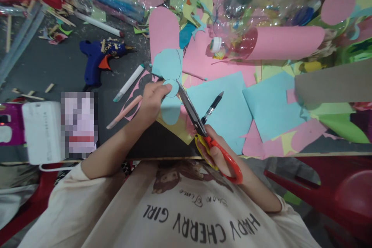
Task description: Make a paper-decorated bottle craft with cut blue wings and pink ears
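My left hand (154,99) pinches a light blue paper piece (168,64), whose small rounded part lies by the thumb. A curved pencil line shows near the right edge of its upper part. In my right hand (216,151) are scissors (193,112) with red and yellow handles, their blade tips touching or very near the paper's edge beside my left thumb. A rounded light blue piece (170,111) shows just below the left fingers; whether it joins the held paper, I cannot tell. Right of the blades, a black pen (213,106) rests on a blue sheet (232,124).
A blue glue gun (94,60), markers (128,83) and a white power bank (42,131) lie at left. Pink paper (164,27) is beyond the hands. At right are a plastic bottle wrapped in pink (287,42), more blue paper (273,102) and grey card (334,81).
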Demonstrator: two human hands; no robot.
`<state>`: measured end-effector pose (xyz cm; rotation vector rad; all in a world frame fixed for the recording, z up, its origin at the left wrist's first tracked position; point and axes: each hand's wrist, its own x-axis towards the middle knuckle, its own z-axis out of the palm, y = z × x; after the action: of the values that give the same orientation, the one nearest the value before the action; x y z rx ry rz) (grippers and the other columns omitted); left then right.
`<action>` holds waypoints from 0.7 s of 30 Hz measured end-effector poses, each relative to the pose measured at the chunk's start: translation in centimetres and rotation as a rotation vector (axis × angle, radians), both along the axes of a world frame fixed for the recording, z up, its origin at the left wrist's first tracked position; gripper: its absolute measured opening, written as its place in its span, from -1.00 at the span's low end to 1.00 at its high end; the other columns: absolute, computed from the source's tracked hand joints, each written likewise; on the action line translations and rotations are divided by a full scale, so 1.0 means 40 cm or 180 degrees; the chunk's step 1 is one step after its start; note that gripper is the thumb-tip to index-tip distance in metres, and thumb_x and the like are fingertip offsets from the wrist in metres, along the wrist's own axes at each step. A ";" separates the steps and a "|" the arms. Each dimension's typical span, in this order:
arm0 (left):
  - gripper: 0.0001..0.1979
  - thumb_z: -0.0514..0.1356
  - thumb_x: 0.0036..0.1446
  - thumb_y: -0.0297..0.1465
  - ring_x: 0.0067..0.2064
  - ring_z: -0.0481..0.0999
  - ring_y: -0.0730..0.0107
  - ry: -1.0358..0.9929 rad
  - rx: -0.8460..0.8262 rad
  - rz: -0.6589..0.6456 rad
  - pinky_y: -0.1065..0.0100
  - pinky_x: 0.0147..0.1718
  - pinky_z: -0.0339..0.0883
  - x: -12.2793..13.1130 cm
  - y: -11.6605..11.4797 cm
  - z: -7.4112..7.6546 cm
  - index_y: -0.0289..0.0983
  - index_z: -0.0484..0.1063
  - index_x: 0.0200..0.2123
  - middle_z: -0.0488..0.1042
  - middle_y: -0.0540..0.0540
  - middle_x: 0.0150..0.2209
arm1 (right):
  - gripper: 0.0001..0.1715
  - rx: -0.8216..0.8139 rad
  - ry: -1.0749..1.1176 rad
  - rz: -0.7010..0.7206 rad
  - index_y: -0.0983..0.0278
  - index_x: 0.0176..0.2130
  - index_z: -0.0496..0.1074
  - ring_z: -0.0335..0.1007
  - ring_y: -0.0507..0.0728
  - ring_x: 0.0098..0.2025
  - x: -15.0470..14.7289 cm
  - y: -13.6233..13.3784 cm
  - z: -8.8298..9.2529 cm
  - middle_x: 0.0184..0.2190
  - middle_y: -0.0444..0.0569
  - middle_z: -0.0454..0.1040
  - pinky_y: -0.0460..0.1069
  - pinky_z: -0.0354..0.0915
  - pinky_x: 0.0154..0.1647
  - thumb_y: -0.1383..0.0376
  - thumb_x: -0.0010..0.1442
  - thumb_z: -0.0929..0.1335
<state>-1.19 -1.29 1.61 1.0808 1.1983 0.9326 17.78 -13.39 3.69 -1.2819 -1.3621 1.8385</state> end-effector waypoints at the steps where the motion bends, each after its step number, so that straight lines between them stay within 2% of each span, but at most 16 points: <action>1: -0.67 0.11 0.04 -0.31 -0.55 0.20 0.51 -0.0001 -0.0010 0.0000 0.40 -0.49 0.20 0.001 0.000 0.007 -0.25 0.17 -0.70 0.19 0.01 -0.65 | -0.32 0.0018 -0.0024 0.0016 0.19 -0.27 0.11 -0.02 -0.04 -0.56 0.000 0.001 0.001 -0.56 -0.26 0.14 -0.05 -0.01 -0.55 -0.35 0.17 0.10; 6: -0.69 0.10 0.02 -0.32 -0.57 0.34 0.45 -0.0122 -0.0124 -0.0106 0.41 -0.55 0.26 0.004 0.009 0.028 -0.25 0.22 -0.71 0.28 -0.03 -0.68 | -0.29 -0.0026 -0.0158 0.0006 0.19 -0.27 0.11 0.03 -0.03 -0.55 0.000 0.004 0.005 -0.54 -0.24 0.18 -0.05 0.03 -0.53 -0.38 0.14 0.09; 13: -0.71 0.10 -0.03 -0.31 -0.59 0.40 0.42 -0.0315 -0.0492 -0.0372 0.39 -0.58 0.32 -0.008 0.031 0.020 -0.23 0.17 -0.71 0.28 -0.02 -0.69 | -0.32 0.0003 -0.0184 0.0064 0.19 -0.27 0.12 0.04 -0.03 -0.55 -0.002 0.008 0.013 -0.54 -0.24 0.17 -0.05 0.05 -0.53 -0.34 0.19 0.08; 17: -0.75 0.13 -0.08 -0.29 -0.60 0.40 0.42 -0.0334 -0.0476 -0.0335 0.42 -0.63 0.29 -0.011 0.038 0.019 -0.23 0.21 -0.70 0.26 0.02 -0.72 | -0.35 0.0055 -0.0178 0.0058 0.18 -0.30 0.11 0.04 -0.02 -0.55 -0.005 0.011 0.017 -0.55 -0.24 0.15 -0.05 0.05 -0.52 -0.33 0.20 0.08; 21: -0.70 0.18 -0.03 -0.32 -0.63 0.37 0.48 -0.0234 -0.0244 -0.0137 0.45 -0.65 0.23 -0.011 0.041 0.015 -0.23 0.22 -0.71 0.29 0.03 -0.73 | -0.35 -0.0005 -0.0164 0.0043 0.18 -0.27 0.13 0.07 0.00 -0.52 0.002 0.008 0.007 -0.52 -0.21 0.16 -0.05 0.05 -0.53 -0.33 0.20 0.10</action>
<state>-1.63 0.34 2.21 0.9993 1.1371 0.8789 17.85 -13.06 3.97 -1.3325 -1.3998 1.8276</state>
